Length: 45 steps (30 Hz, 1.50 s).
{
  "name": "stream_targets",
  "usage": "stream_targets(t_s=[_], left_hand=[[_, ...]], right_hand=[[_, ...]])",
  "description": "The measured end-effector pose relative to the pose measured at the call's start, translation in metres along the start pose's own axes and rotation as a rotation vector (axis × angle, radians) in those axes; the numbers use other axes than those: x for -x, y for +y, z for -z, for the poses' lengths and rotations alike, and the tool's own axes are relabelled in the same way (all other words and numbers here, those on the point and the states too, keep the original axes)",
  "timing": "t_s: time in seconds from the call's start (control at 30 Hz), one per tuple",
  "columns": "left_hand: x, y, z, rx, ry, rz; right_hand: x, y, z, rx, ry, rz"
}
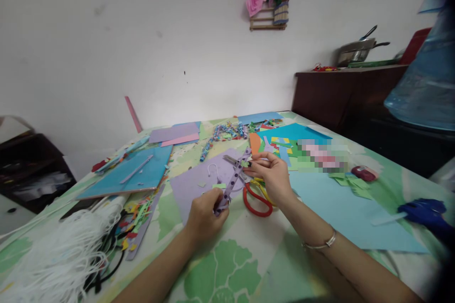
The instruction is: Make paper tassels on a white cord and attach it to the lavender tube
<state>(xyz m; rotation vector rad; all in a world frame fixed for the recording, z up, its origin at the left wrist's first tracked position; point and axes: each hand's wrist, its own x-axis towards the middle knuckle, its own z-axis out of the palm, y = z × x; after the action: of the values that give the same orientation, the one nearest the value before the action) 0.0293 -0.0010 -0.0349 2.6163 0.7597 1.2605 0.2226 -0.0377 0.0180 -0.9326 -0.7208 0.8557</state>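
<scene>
My left hand (206, 215) is closed around the lower end of a purple strip with dark dots (232, 180), which slants up and away from me. Near the strip's upper part, my right hand (272, 175) is pinched at the fingertips on a small green paper piece (245, 164), which lies against the strip. Scissors with red and yellow handles (258, 213) rest on the table just below my right hand, their blades partly behind the strip. Beneath the strip is a sheet of purple paper (188, 194), with small green scraps and a pale curled hook shape (213, 170) on it.
White cord (67, 251) lies in a tangle at the left, beside colourful scraps (137, 222) and a blue board (131, 170). Decorated blue-purple tubes (206, 147) lie further back. Light-blue paper (348, 208), green slips (355, 184) and a blue glue gun (426, 213) are at the right.
</scene>
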Motion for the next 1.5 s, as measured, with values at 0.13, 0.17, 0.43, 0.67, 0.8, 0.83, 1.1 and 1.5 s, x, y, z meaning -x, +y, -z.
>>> stream_targets(t_s=[0.13,0.17,0.43,0.67,0.8,0.83,1.1,1.5], left_hand=[[0.000,-0.001,0.000,0.018,-0.005,-0.006],[0.000,-0.001,0.000,0.017,-0.005,-0.007],[0.001,0.000,0.001,0.008,-0.023,-0.016],[-0.003,0.002,0.002,0.084,-0.047,0.147],[-0.008,-0.001,0.004,0.101,-0.189,0.339],[-0.008,-0.002,0.005,0.082,-0.280,0.345],[-0.012,-0.002,0.020,0.004,-0.523,0.246],[-0.019,0.012,0.031,0.590,0.061,0.290]], right_hand=[[-0.001,0.000,0.000,-0.004,-0.013,0.001],[0.000,0.000,0.001,-0.006,-0.015,0.001],[0.001,-0.001,0.000,-0.016,-0.014,-0.006],[0.001,-0.004,0.000,0.007,-0.010,-0.004],[0.003,-0.004,-0.001,0.039,-0.031,-0.003],[0.003,-0.004,-0.001,0.044,-0.043,-0.004],[0.007,-0.002,-0.003,0.089,-0.145,-0.007],[0.046,0.024,-0.020,0.425,-0.221,0.320]])
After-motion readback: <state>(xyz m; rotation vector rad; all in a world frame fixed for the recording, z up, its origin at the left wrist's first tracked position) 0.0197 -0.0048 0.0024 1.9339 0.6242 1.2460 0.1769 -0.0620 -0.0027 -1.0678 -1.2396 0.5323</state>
